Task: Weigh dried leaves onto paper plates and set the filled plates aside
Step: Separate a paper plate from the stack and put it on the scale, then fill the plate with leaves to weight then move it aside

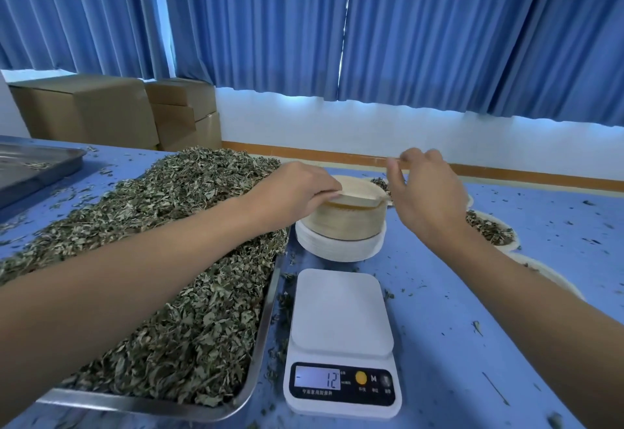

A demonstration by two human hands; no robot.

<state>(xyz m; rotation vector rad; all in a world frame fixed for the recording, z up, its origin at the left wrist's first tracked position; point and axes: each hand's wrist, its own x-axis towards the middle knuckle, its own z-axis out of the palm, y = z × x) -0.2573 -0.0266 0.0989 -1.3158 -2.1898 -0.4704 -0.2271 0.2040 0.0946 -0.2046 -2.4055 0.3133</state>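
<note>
A tall stack of paper plates (341,226) stands on the blue table behind a white digital scale (341,337). The scale's platform is bare and its display reads -12. My left hand (297,192) pinches the left rim of the top plate (358,188), which is tilted up off the stack. My right hand (425,192) hovers at the plate's right rim with fingers loosely curled; whether it touches the rim I cannot tell. A big heap of dried leaves (175,259) fills a metal tray (266,320) at the left, under my left forearm.
Filled plates of leaves (489,231) lie at the right, partly hidden by my right arm. An empty metal tray (33,165) sits at the far left. Leaf crumbs dot the table. Cardboard boxes (101,111) and blue curtains stand behind.
</note>
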